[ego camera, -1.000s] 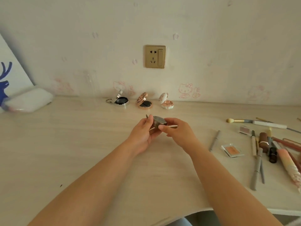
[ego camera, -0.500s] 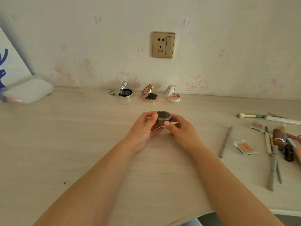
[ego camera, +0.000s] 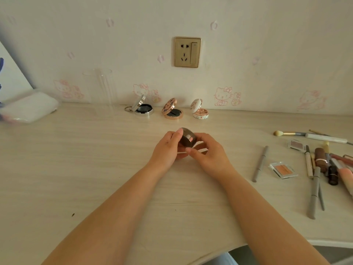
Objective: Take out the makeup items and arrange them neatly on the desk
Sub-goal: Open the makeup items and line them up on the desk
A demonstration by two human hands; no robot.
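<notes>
Both hands, left hand (ego camera: 165, 148) and right hand (ego camera: 209, 154), clamped on one dark round compact (ego camera: 188, 139) | three open compacts (ego camera: 172, 111) along bench (ego camera: 76, 169) back edge

Round compact (ego camera: 188, 139) at counter (ego camera: 76, 169) centre, between left hand (ego camera: 168, 148) at its 9 o'clock and right hand (ego camera: 208, 153) at its 4 o'clock. At 12 o'clock, against the wall: three open compacts (ego camera: 172, 109) in a row, wall socket (ego camera: 187, 52) above them. Clear cylinder (ego camera: 101, 88) at 11 o'clock, pouch (ego camera: 28, 107) at 10 o'clock. At 3 o'clock: loose pencil (ego camera: 260, 163), flat palette (ego camera: 283, 169) right of it, then a pile of brushes and tubes (ego camera: 321, 159) at the counter's right edge.
</notes>
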